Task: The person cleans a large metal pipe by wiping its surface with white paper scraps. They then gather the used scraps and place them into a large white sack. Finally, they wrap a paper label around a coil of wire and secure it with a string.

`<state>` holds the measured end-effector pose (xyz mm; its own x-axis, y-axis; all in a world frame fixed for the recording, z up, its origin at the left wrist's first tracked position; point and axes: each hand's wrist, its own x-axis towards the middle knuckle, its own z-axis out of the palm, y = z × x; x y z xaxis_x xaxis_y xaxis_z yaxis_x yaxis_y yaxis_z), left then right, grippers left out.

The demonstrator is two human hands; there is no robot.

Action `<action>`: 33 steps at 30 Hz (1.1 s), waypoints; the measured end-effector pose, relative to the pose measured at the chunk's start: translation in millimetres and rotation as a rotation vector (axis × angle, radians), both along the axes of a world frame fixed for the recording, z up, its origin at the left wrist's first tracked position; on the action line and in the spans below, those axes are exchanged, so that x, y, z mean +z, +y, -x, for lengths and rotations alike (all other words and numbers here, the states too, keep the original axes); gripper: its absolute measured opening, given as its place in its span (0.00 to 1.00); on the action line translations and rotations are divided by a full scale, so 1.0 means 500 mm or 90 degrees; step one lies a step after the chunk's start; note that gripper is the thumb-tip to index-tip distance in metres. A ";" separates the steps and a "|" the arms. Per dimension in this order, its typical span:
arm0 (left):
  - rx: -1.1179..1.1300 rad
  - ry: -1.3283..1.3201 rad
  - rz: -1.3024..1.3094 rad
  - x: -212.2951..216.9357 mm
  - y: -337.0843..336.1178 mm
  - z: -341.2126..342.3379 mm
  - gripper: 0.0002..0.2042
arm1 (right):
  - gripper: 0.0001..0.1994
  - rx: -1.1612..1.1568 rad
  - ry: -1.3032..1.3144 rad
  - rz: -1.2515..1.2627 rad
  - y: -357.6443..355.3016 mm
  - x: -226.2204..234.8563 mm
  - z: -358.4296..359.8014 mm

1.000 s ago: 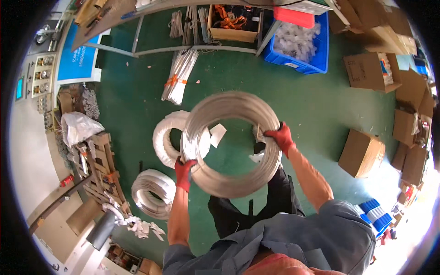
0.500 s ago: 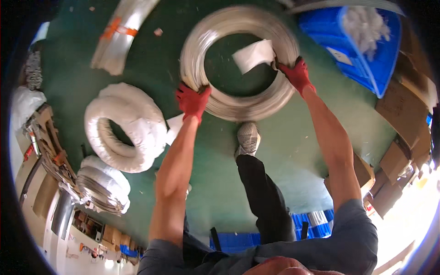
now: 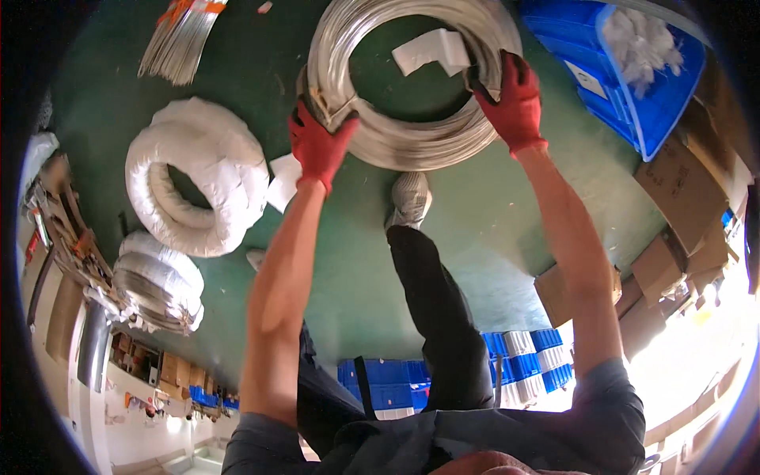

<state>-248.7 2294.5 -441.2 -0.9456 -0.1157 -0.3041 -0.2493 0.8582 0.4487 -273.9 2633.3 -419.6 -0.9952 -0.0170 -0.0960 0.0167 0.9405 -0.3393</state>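
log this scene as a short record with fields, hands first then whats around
left hand: red-gloved, holding the wire coil at its near left part
right hand: red-gloved, holding the coil's right part
coil: silvery ring, far edge cut off by the picture
in its opening: bent white sheet
left: white-wrapped ring, another ring nearer the person
upper left: bundle of rods
upper right: blue bin with white material
right: cardboard boxes
floor: green

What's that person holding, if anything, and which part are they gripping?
A large coil of silvery wire: the left gloved hand grips its lower-left rim, the right gloved hand its lower-right rim, as seen here.
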 end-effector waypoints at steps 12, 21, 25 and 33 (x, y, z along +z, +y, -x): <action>-0.144 -0.148 0.245 -0.018 -0.229 -0.245 0.44 | 0.20 0.018 -0.226 0.127 -0.245 -0.100 0.013; -0.164 -0.462 -0.169 -0.068 -0.306 -0.412 0.15 | 0.17 -0.079 -0.417 0.281 -0.425 0.116 -0.216; 0.084 -0.266 -0.233 0.078 -0.353 -0.528 0.12 | 0.22 -0.032 -0.524 0.356 -0.546 0.196 -0.311; 0.577 -0.082 -0.435 0.425 -0.602 -0.643 0.14 | 0.19 0.122 -0.615 0.322 -0.819 0.455 -0.423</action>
<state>73.0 1993.7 -228.6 -0.5560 -0.5119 -0.6548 -0.7306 -0.0746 0.6787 -62.2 2224.0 -192.2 -0.4815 -0.4195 -0.7696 0.3510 0.7122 -0.6079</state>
